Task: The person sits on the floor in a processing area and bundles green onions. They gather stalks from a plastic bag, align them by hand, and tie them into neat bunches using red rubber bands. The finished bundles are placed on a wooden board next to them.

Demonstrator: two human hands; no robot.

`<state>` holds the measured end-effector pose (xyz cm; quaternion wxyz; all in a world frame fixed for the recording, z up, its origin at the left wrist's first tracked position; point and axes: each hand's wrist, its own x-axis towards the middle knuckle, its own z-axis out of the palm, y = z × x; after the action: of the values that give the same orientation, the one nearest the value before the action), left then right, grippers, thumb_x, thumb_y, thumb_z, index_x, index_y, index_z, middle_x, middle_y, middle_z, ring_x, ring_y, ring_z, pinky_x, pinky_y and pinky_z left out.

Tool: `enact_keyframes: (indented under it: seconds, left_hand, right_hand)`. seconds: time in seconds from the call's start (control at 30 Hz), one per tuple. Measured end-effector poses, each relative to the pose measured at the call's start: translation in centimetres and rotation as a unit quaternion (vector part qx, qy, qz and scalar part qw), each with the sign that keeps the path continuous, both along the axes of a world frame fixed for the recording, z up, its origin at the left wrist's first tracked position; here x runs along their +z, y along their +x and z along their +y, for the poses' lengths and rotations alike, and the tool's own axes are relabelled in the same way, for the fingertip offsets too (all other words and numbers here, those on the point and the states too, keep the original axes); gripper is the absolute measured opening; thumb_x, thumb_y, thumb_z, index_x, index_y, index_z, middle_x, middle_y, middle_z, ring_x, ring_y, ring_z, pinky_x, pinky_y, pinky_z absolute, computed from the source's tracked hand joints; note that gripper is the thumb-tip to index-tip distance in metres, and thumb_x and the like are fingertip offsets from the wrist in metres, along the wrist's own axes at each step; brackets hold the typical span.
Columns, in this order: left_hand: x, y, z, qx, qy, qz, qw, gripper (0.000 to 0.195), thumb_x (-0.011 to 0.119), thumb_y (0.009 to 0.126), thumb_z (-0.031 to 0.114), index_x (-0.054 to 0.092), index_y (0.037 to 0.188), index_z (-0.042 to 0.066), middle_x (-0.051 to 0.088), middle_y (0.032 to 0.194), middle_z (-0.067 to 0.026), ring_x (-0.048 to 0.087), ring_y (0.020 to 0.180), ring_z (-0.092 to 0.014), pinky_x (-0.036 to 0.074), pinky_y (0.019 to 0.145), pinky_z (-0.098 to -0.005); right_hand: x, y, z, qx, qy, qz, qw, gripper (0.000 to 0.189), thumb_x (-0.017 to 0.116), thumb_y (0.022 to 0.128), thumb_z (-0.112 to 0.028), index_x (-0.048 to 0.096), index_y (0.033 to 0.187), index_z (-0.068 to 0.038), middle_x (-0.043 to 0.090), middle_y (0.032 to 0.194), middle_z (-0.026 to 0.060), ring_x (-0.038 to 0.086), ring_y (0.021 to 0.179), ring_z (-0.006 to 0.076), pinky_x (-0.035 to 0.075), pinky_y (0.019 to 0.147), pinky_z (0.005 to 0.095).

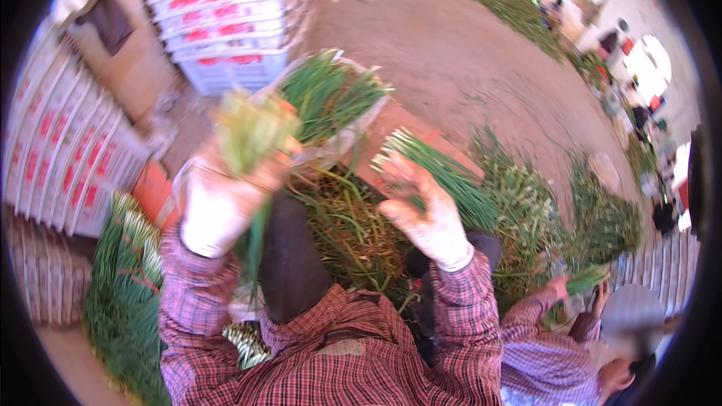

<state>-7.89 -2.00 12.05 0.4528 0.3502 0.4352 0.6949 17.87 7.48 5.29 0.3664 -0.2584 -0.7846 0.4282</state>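
My left hand (225, 197) is closed around a bunch of scallions (254, 129), blurred, with pale root ends up and green leaves hanging below the fist. Fingers and thumb apart, my right hand (423, 208) is over the near edge of another scallion bunch (445, 175). That bunch lies on a reddish board (403, 115), white ends pointing up and left. Whether the right fingers touch it I cannot tell. Between my knees is a heap of loose yellowed leaves (350, 225).
More scallions (333, 90) lie on plastic sheeting ahead. Tied bundles (124, 276) are piled at my left. Stacked white crates (225, 28) stand beyond, with more crates (67, 141) at far left. Leaf waste (524, 208) covers the right floor. A co-worker (553, 344) at lower right holds greens.
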Motion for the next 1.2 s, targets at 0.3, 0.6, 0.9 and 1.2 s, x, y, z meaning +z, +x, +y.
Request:
enact_keyframes:
  seconds: [0.3,0.6,0.9,1.2]
  left_hand:
    - [4.5,5.7,4.1,0.085,0.143,0.224,0.96,0.053,0.063,0.085,-0.007,0.047,0.135,-0.001,0.057,0.131,-0.0173,0.062,0.109,-0.021,0.051,0.097,-0.0338]
    - [3.9,7.5,10.3,0.045,0.24,-0.018,0.969,0.05,0.062,0.089,0.01,0.045,0.135,0.0,0.063,0.11,-0.013,0.062,0.091,-0.021,0.054,0.082,-0.0345]
    - [-6.1,-1.5,21.6,0.134,0.148,-0.276,0.94,0.038,0.048,0.1,0.02,0.052,0.133,0.001,0.058,0.129,-0.0071,0.057,0.114,-0.02,0.048,0.098,-0.0344]
    - [-25.0,11.9,20.0,-0.016,-0.208,-0.191,0.959,0.037,0.059,0.097,0.03,0.056,0.123,0.004,0.065,0.094,-0.0029,0.062,0.08,-0.011,0.05,0.071,-0.0231]
  right_hand:
    - [3.7,-8.8,-1.6,-0.016,0.232,0.084,0.969,0.118,0.087,0.06,-0.027,0.017,0.149,0.007,0.033,0.148,0.0299,0.042,0.131,0.0432,0.035,0.109,0.0471]
    - [4.0,-7.7,5.6,-0.122,0.277,0.084,0.949,0.079,0.074,0.065,-0.008,0.043,0.136,0.001,0.059,0.1,0.017,0.062,0.091,0.0309,0.052,0.082,0.0421]
    - [4.6,5.3,16.8,-0.186,0.397,-0.302,0.847,0.05,0.074,0.079,-0.021,0.055,0.123,-0.007,0.066,0.093,0.0132,0.069,0.08,0.0258,0.057,0.068,0.0363]
    - [-9.8,9.4,20.3,-0.182,0.135,-0.393,0.891,0.061,0.076,0.067,-0.013,0.057,0.124,-0.007,0.065,0.1,0.017,0.066,0.092,0.0353,0.053,0.082,0.0415]
